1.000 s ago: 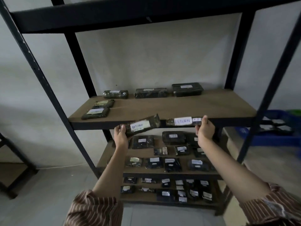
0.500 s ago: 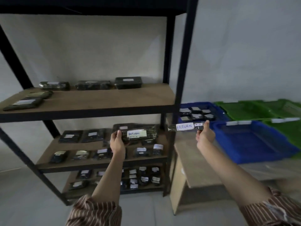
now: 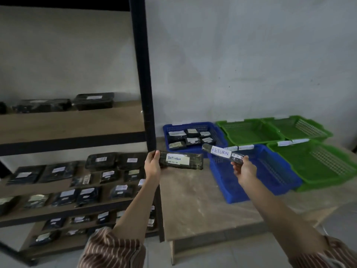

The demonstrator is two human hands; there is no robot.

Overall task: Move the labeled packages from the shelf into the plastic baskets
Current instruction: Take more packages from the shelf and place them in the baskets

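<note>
Both hands' packages [image 3: 181,160] [image 3: 222,152] have swung from shelf toward baskets [image 3: 257,171].

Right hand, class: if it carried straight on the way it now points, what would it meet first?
Probably the near blue basket: the right hand holds its RETURN package over that basket's near-left rim. Depth is uncertain from one view.

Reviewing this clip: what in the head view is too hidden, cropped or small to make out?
- Small line under RETURN on the left hand's package: too small to read.
- Tags on the near blue basket rim: too small; partly behind the right hand's package.
- Labels on packages in the far blue basket: too small.
- Shelf: cut by the left edge.
</note>
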